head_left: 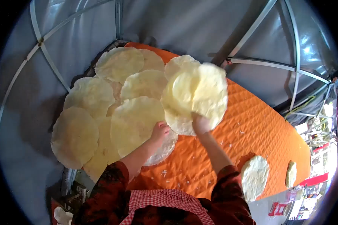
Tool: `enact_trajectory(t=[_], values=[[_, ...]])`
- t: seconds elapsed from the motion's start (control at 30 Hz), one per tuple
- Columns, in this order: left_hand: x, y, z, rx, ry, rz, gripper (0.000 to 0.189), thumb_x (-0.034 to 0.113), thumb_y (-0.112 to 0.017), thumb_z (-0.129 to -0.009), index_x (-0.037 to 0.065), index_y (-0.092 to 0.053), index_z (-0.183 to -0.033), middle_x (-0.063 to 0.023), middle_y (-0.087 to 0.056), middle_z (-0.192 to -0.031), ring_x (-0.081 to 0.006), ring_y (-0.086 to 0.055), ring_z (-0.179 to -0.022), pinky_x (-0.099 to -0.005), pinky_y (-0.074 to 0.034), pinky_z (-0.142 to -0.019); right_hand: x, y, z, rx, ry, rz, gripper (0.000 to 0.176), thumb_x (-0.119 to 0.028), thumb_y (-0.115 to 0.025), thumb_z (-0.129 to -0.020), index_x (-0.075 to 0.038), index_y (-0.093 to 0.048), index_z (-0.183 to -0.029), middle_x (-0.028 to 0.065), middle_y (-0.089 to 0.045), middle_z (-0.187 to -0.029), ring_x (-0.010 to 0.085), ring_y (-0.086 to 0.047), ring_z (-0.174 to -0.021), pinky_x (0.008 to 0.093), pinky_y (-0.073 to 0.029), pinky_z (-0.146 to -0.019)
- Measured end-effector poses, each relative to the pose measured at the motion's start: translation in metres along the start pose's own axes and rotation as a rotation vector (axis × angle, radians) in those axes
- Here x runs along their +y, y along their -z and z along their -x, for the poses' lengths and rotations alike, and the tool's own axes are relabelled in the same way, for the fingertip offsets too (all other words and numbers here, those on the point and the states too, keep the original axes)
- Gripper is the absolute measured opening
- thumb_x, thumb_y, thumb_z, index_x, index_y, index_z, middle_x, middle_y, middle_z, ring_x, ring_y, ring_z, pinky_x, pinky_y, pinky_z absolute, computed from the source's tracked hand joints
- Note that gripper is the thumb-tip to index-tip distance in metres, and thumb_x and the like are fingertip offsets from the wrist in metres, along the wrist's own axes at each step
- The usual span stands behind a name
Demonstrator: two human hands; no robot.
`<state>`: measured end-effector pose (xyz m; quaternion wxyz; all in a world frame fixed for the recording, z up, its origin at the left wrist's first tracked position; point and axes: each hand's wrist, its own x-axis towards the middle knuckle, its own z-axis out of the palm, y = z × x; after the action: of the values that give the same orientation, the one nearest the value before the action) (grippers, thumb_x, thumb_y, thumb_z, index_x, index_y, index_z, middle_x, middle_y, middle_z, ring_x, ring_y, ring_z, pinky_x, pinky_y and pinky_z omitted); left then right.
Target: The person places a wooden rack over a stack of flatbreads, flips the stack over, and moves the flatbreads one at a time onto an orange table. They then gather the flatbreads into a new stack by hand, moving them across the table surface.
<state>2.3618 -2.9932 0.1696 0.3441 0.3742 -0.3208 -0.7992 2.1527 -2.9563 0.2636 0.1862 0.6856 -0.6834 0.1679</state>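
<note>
My right hand (201,124) is closed on the near edge of a large, thin, pale flatbread (210,90), which is lifted and slightly blurred, with a fold or crease down its middle. Just left of it, my left hand (160,130) has its fingers curled, beside the right edge of another round flatbread (137,122). Whether anything is pinched in those fingers is hidden. Several more flatbreads overlap across the left part of the table, among them one at the far left (75,137) and one at the back (119,64).
An orange quilted cloth (259,123) covers the table, with small white crumbs on it. A pale flatbread (254,178) lies near its right front edge, and a smaller pale piece (291,174) sits farther right. Grey sheeting (176,26) on metal poles (263,62) walls the back and left.
</note>
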Motion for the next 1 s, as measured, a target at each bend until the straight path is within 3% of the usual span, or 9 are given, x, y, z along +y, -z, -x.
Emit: enact_trajectory(t=[0.07,0.13,0.33,0.43,0.53,0.73,0.9,0.97,1.0], values=[[0.003,-0.006,-0.009,-0.058,0.048,-0.028,0.029,0.019,-0.056,-0.088,0.005,-0.052,-0.113,-0.0061,-0.060,-0.102,-0.0170,-0.058,-0.095,-0.0347,-0.047,-0.089,-0.008,-0.055,0.033,-0.251,-0.047,0.067,0.017,-0.007,-0.052,-0.077,-0.016,-0.060,-0.089,0.0062,-0.067,-0.086,0.0252,-0.066,-0.076,0.0373,-0.053,-0.061],[-0.003,-0.002,-0.022,-0.023,0.069,-0.003,0.024,0.018,-0.053,-0.090,0.004,-0.054,-0.110,-0.0058,-0.061,-0.100,-0.0162,-0.059,-0.093,-0.0327,-0.048,-0.087,-0.010,-0.075,0.046,-0.122,-0.064,-0.173,0.019,-0.006,-0.053,-0.076,-0.014,-0.060,-0.091,0.0057,-0.066,-0.089,0.0248,-0.066,-0.078,0.0367,-0.053,-0.062],[0.005,-0.018,-0.023,-0.015,0.045,0.075,0.022,0.018,-0.048,-0.094,0.003,-0.053,-0.110,-0.0071,-0.061,-0.101,-0.0182,-0.060,-0.094,-0.0337,-0.050,-0.086,-0.011,-0.054,0.035,-0.268,-0.134,-0.255,0.025,-0.002,-0.054,-0.074,-0.010,-0.064,-0.095,0.0086,-0.066,-0.099,0.0258,-0.065,-0.087,0.0364,-0.054,-0.070],[0.002,-0.025,-0.024,0.011,0.035,0.146,0.024,0.019,-0.047,-0.094,0.003,-0.051,-0.112,-0.0083,-0.061,-0.102,-0.0190,-0.062,-0.092,-0.0328,-0.052,-0.082,-0.029,-0.046,0.034,-0.316,-0.101,-0.181,0.030,-0.002,-0.055,-0.073,-0.010,-0.062,-0.100,0.0112,-0.059,-0.115,0.0290,-0.058,-0.106,0.0392,-0.053,-0.075],[0.000,-0.024,-0.030,0.008,0.047,0.209,0.024,0.019,-0.046,-0.095,0.003,-0.051,-0.111,-0.0097,-0.061,-0.102,-0.0200,-0.062,-0.090,-0.0331,-0.053,-0.081,-0.033,-0.046,0.038,-0.184,-0.082,-0.171,0.034,-0.004,-0.060,-0.072,-0.007,-0.059,-0.107,0.0147,-0.052,-0.125,0.0328,-0.049,-0.118,0.0422,-0.050,-0.081],[-0.002,-0.022,-0.029,-0.022,0.087,0.238,0.021,0.017,-0.046,-0.093,0.004,-0.051,-0.109,-0.0092,-0.061,-0.100,-0.0218,-0.061,-0.087,-0.0370,-0.051,-0.079,-0.036,-0.043,0.041,-0.204,-0.111,-0.314,0.050,-0.017,-0.068,-0.072,-0.001,-0.054,-0.116,0.0194,-0.052,-0.126,0.0337,-0.050,-0.118,0.0421,-0.047,-0.085],[0.003,-0.029,-0.031,-0.031,0.081,0.232,0.021,0.018,-0.046,-0.092,0.005,-0.051,-0.109,-0.0085,-0.060,-0.099,-0.0229,-0.060,-0.087,-0.0390,-0.051,-0.081,-0.036,-0.068,0.053,-0.217,-0.196,-0.257,0.053,-0.017,-0.065,-0.071,-0.004,-0.052,-0.121,0.0146,-0.054,-0.127,0.0295,-0.051,-0.119,0.0436,-0.046,-0.087],[0.007,-0.030,-0.028,-0.042,0.110,0.266,0.026,0.018,-0.047,-0.092,0.004,-0.050,-0.115,-0.0113,-0.058,-0.108,-0.0254,-0.060,-0.094,-0.0403,-0.050,-0.084,-0.029,-0.085,0.058,-0.203,-0.160,-0.189,0.052,-0.012,-0.062,-0.071,-0.009,-0.054,-0.122,0.0115,-0.053,-0.128,0.0278,-0.052,-0.117,0.0433,-0.047,-0.087],[0.013,-0.032,-0.025,-0.050,0.126,0.284,0.029,0.018,-0.047,-0.092,0.004,-0.049,-0.118,-0.0127,-0.057,-0.112,-0.0266,-0.059,-0.097,-0.0410,-0.050,-0.086,-0.028,-0.072,0.046,-0.296,-0.204,-0.302,0.048,-0.010,-0.060,-0.072,-0.011,-0.057,-0.120,0.0108,-0.057,-0.122,0.0276,-0.055,-0.112,0.0407,-0.048,-0.084]])
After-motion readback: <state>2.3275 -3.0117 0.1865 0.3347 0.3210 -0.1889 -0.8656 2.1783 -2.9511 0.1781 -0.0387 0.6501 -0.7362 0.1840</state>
